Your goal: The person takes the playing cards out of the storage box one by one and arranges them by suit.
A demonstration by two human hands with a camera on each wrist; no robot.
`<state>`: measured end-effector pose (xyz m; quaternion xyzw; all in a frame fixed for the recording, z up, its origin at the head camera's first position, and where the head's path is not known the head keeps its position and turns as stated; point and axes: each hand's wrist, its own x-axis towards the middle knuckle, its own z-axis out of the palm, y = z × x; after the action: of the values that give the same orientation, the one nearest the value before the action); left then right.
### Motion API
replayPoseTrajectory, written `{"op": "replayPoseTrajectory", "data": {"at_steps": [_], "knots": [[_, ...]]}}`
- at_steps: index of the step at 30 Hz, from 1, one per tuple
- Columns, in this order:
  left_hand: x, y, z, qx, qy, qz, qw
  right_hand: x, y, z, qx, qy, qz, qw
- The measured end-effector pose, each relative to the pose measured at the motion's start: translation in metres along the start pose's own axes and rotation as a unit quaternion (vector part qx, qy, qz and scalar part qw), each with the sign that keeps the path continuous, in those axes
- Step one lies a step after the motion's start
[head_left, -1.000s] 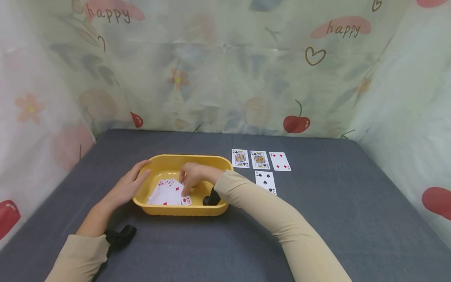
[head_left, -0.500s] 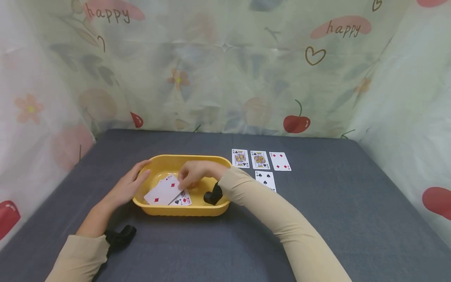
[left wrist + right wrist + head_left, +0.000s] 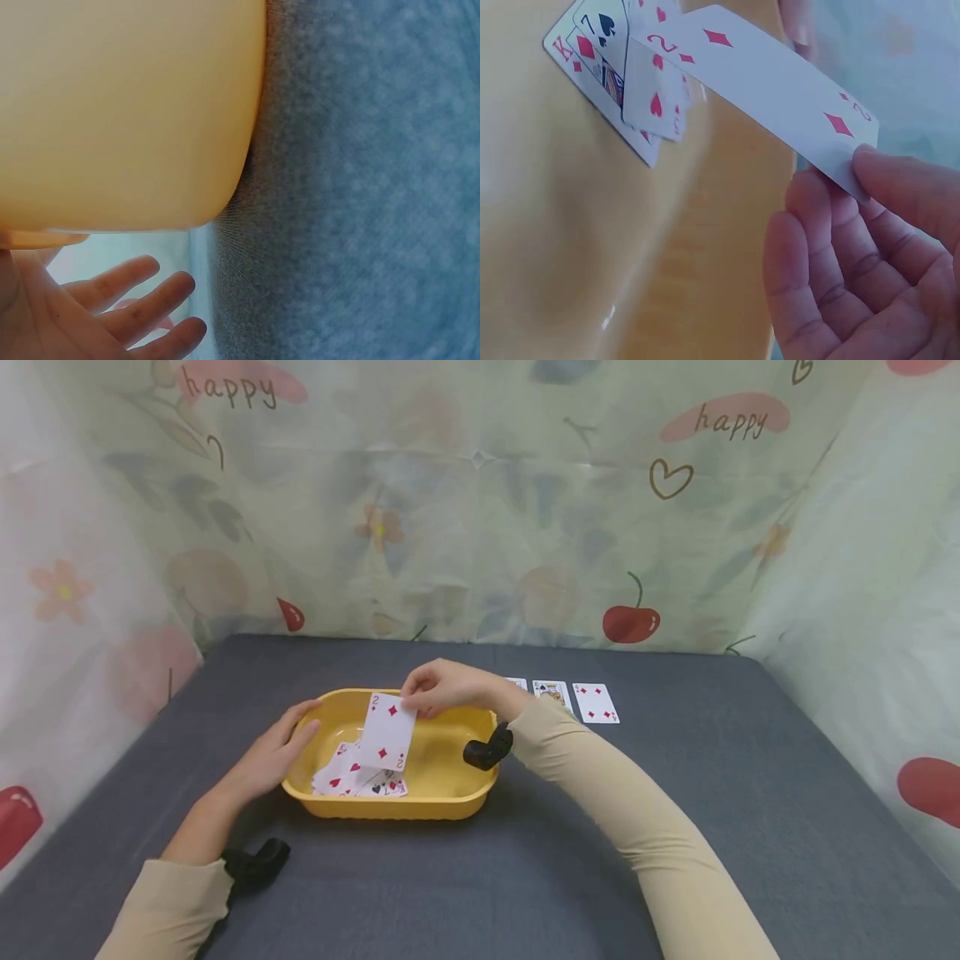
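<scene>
My right hand (image 3: 442, 685) pinches one playing card, the two of diamonds (image 3: 387, 732), between thumb and fingers at one corner. The card hangs face out above the left half of a yellow plastic tub (image 3: 420, 808). Its lower end overlaps a loose pile of face-up cards (image 3: 347, 777) inside. In the right wrist view a king of diamonds and a seven of spades (image 3: 600, 26) show in that pile. My left hand (image 3: 273, 747) holds the tub's left rim, thumb over the edge. Three of its fingers (image 3: 150, 304) are spread outside the wall in the left wrist view.
Behind the right forearm lie a partly hidden card (image 3: 517, 682), a king of spades (image 3: 552, 692) and a four of diamonds (image 3: 596, 703), on dark grey cloth (image 3: 750, 793). Patterned curtains (image 3: 480, 527) stand at the back and sides. Each wrist carries a black mount (image 3: 487, 748).
The right hand has lifted the two of diamonds off the pile and moved up and right, uncovering heart cards. Its arm now hides the five of spades. The left hand stays put.
</scene>
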<state>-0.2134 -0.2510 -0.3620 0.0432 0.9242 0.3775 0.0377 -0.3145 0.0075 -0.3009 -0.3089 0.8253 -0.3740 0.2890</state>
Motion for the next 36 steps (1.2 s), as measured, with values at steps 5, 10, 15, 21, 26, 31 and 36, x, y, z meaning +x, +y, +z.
{"op": "replayPoseTrajectory", "data": {"at_steps": [5,10,15,21,26,31,36], "knots": [[0.000,0.000,0.000,0.000,0.002,0.002,1.0000,-0.017,0.006,-0.013,0.011,0.032,0.002,0.999],[0.000,-0.001,0.000,0.001,0.002,0.005,1.0000,-0.036,0.014,-0.024,0.030,0.063,0.008,0.998],[0.000,-0.001,0.000,0.000,0.000,0.002,1.0000,-0.053,0.024,-0.036,0.053,0.086,0.010,0.995],[0.001,-0.001,0.000,0.000,-0.004,-0.001,1.0000,-0.074,0.038,-0.049,0.086,0.112,0.013,0.990],[0.000,-0.001,0.000,0.000,-0.004,0.001,1.0000,-0.091,0.051,-0.059,0.093,0.137,0.012,0.986],[0.000,-0.001,-0.001,-0.001,-0.001,0.010,0.9999,-0.109,0.068,-0.068,0.104,0.164,0.015,0.981],[0.000,-0.002,-0.001,-0.002,0.000,0.013,0.9999,-0.126,0.087,-0.078,0.114,0.193,0.028,0.974]]}}
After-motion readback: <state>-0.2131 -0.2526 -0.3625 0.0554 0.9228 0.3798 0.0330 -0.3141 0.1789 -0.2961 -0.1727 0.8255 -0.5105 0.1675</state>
